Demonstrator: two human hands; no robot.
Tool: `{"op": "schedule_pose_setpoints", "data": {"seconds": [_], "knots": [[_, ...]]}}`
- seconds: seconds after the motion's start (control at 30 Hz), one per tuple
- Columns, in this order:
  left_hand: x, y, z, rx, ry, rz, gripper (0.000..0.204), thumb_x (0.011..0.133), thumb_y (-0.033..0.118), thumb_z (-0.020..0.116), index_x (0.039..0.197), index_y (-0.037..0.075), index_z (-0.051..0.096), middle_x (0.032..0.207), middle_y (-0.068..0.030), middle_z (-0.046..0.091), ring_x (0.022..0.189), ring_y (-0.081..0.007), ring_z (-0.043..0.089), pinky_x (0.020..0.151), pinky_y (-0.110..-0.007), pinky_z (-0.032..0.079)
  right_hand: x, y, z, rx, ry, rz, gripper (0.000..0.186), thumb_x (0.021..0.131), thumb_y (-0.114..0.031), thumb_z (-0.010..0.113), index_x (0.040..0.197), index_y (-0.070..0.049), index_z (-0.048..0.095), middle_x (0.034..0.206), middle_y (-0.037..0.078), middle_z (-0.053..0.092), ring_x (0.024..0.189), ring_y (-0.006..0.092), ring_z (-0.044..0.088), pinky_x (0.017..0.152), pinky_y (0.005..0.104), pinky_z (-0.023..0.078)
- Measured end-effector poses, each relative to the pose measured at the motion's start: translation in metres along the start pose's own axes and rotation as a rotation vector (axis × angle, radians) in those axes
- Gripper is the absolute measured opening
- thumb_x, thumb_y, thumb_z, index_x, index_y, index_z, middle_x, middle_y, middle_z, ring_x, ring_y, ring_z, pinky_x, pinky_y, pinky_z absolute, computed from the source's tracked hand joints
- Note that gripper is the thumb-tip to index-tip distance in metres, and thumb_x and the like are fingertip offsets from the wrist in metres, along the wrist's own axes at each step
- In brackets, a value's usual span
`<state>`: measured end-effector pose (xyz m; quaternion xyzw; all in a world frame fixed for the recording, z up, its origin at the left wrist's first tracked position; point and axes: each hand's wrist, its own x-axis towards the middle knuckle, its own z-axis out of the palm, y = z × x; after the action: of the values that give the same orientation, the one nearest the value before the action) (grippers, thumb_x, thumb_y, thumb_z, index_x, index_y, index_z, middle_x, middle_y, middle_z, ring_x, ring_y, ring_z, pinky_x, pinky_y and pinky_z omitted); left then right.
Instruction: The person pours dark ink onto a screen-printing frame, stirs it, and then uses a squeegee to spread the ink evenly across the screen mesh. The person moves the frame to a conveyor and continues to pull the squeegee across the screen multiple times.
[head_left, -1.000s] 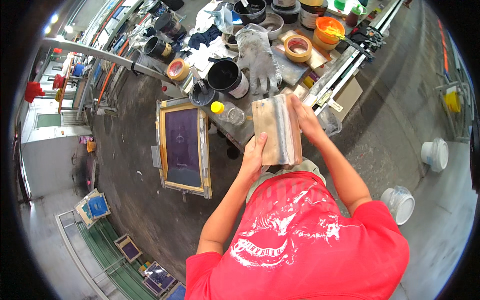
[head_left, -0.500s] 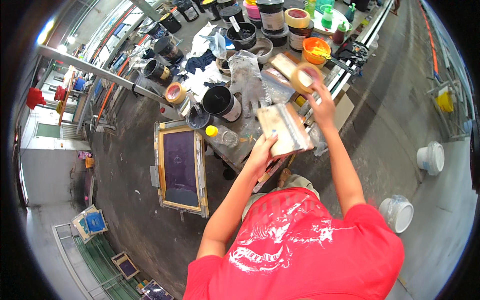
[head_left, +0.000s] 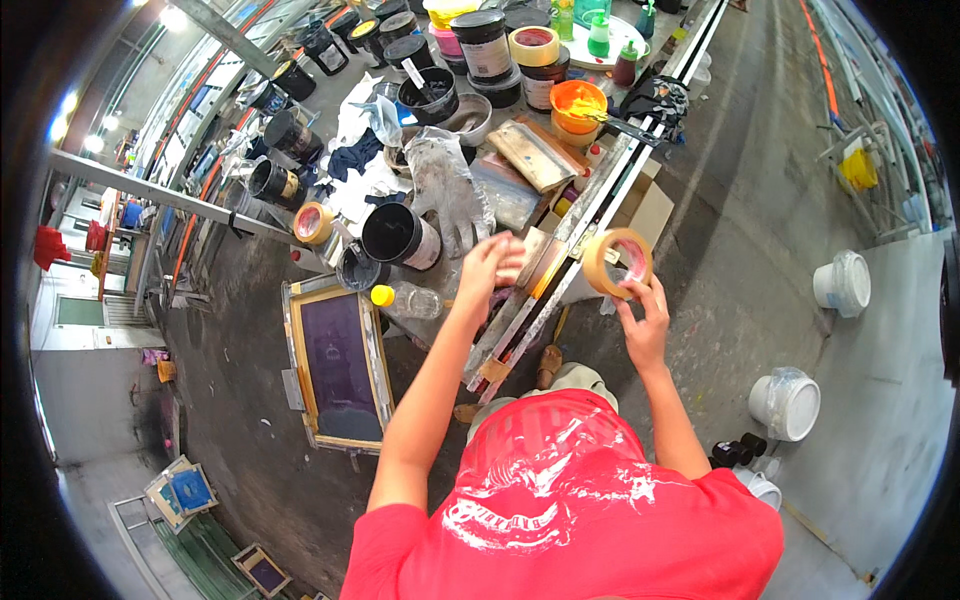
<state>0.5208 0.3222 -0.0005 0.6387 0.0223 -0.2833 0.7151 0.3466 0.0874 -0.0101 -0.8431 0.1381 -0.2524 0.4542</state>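
My right hand (head_left: pixel 645 320) grips a roll of tan tape (head_left: pixel 597 262) by its lower side, just beyond the metal rail at the bench edge. My left hand (head_left: pixel 490 268) is open, fingers loosely curled over a wooden block (head_left: pixel 540 252) at the bench's front edge; whether it touches the block is unclear. Beside that hand lie a grey stained glove (head_left: pixel 445 190), a black bucket (head_left: pixel 393 238) and a clear bottle with a yellow cap (head_left: pixel 416 301). Behind the block sit a plastic bag (head_left: pixel 508 200) and wooden boards (head_left: pixel 530 150).
A framed screen (head_left: pixel 342 375) leans at the bench's left end. The metal rail (head_left: pixel 676 80) borders the bench. An orange tub (head_left: pixel 578 108) and several ink pots (head_left: pixel 490 55) crowd the back. White lidded buckets (head_left: pixel 785 405) stand on the floor at the right, near a wall.
The wooden block has gone from my hands down to the bench edge; my left hand has released it. My right hand has picked up the tape roll and brought it lower, toward me.
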Motion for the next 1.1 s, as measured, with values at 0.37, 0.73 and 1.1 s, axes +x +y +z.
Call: {"op": "schedule_pose_setpoints", "data": {"seconds": [0.37,0.73,1.1], "knots": [[-0.212,-0.065,-0.061,-0.211,0.315,-0.159,0.026,0.1,0.02,0.057,0.118,0.002,0.062,0.109,-0.0117,0.071,0.087,-0.0126,0.067,0.073,-0.024,0.051,0.164,0.0,0.135,0.035,-0.119,-0.17,0.043,0.085,-0.018,0.072,0.125,-0.011,0.058,0.117,0.016,0.061,0.084,0.0252,0.067,0.077,0.0386,0.053],[-0.375,-0.025,-0.131,0.285,0.843,0.809,0.029,0.102,0.024,0.055,0.109,-0.003,0.061,0.102,-0.0161,0.067,0.088,-0.0225,0.064,0.079,-0.032,0.05,-0.047,-0.128,0.183,0.271,-0.25,-0.169,0.026,0.093,-0.002,0.06,0.118,-0.005,0.062,0.086,0.001,0.057,0.072,0.009,0.053,0.065,0.0236,0.044],[-0.638,0.067,-0.206,0.778,1.053,1.781,0.068,0.1,0.058,0.04,0.157,0.024,0.025,0.163,0.0073,0.02,0.15,-0.0139,0.016,0.107,-0.044,0.029,-0.31,-0.117,0.413,0.356,-0.559,0.638,0.071,0.09,-0.035,0.072,0.141,-0.002,0.037,0.107,0.007,0.057,0.095,0.0171,0.055,0.082,0.0304,0.046]]}}
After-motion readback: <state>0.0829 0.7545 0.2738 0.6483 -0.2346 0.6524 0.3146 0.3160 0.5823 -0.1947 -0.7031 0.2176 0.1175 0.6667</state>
